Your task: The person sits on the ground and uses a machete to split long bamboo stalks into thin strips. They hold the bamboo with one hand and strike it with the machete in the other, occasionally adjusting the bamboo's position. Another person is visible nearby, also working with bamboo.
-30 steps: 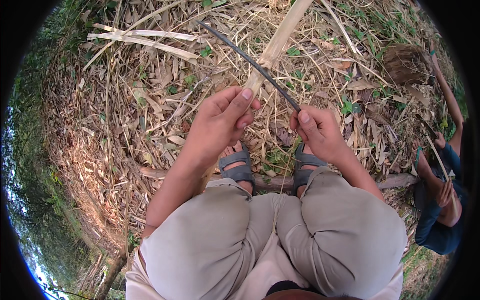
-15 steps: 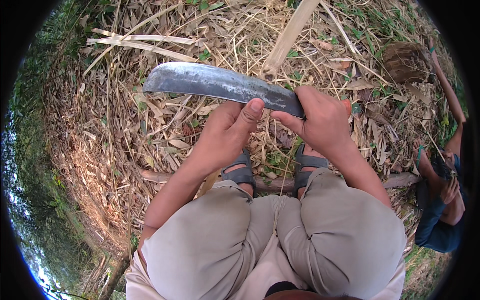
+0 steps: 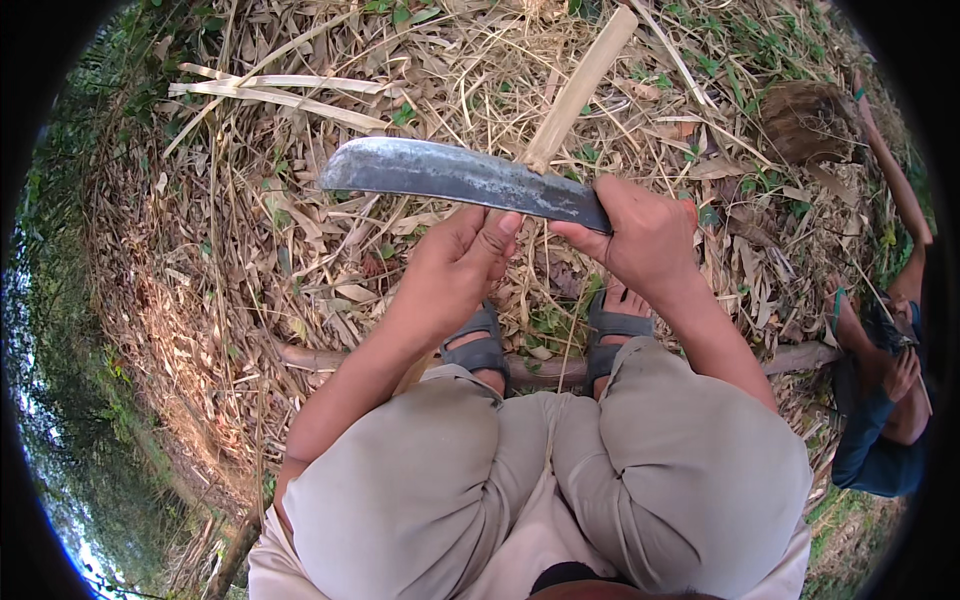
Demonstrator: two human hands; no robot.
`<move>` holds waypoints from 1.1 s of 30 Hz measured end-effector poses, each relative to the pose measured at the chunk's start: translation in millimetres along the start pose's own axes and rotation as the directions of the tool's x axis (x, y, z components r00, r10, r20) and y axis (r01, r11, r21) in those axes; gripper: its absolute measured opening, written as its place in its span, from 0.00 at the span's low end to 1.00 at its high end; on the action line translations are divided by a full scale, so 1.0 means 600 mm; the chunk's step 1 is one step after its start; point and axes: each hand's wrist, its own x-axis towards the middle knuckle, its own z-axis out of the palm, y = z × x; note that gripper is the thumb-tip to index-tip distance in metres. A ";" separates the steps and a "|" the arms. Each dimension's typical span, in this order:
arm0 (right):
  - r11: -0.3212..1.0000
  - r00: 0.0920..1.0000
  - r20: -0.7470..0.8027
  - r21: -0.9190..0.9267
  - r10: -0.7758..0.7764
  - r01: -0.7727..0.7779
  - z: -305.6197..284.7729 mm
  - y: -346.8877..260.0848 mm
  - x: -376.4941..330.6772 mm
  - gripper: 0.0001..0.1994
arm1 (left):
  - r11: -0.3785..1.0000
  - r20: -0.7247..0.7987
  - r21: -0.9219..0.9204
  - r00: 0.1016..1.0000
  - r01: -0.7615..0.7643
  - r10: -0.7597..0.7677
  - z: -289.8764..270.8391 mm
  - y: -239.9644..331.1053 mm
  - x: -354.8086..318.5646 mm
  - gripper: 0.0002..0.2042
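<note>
My right hand (image 3: 648,228) is closed round the handle of a machete (image 3: 455,178), its thumb along the base of the blade. The broad, dark, worn blade points left and lies across a pale split-bamboo strip (image 3: 583,90). Below the blade, my left hand (image 3: 462,262) is closed on the strip, thumb on top. The strip slants from the upper right down toward my left knee. Its stretch under the blade and in my fingers is hidden. A small orange bit shows beside my right hand, perhaps the handle's end.
Several pale split strips (image 3: 290,95) lie on dry leaves at the upper left. A cut log (image 3: 808,122) sits at the upper right. A branch (image 3: 545,370) runs behind my sandalled feet. Another person (image 3: 885,400) sits at the far right, holding something thin.
The strip has slid down toward me, so its far end now shows. The machete's tip has shifted right and slightly down. The hands have moved only a little.
</note>
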 end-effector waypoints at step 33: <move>0.933 0.976 0.197 0.323 0.095 -0.156 0.061 -0.003 -0.023 0.25 | 0.637 0.141 0.740 0.976 -0.215 0.166 -0.016 -0.050 0.050 0.17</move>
